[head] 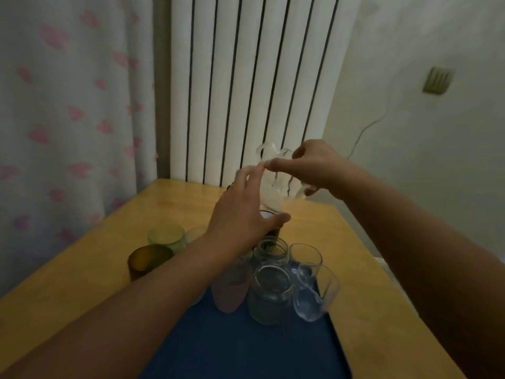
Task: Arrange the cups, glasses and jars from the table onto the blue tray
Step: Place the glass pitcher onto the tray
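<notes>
Both hands hold a clear glass pitcher (276,187) in the air above the far end of the blue tray (240,346). My right hand (314,165) grips its rim and handle side from the right. My left hand (246,214) is spread against its left side. On the tray stand two clear jars (270,251) (272,294), two clear glasses (306,257) (317,294) and a pink cup (232,285). A dark cup (269,217) is mostly hidden behind my left hand. On the table to the left stand a brown cup (149,259), a green cup (166,237) and a clear glass (195,233).
The wooden table (95,242) meets a white radiator (246,77) at the back. A curtain with pink marks (68,105) hangs along the left edge. On the right is a wall with a socket (437,80) and a thin cable.
</notes>
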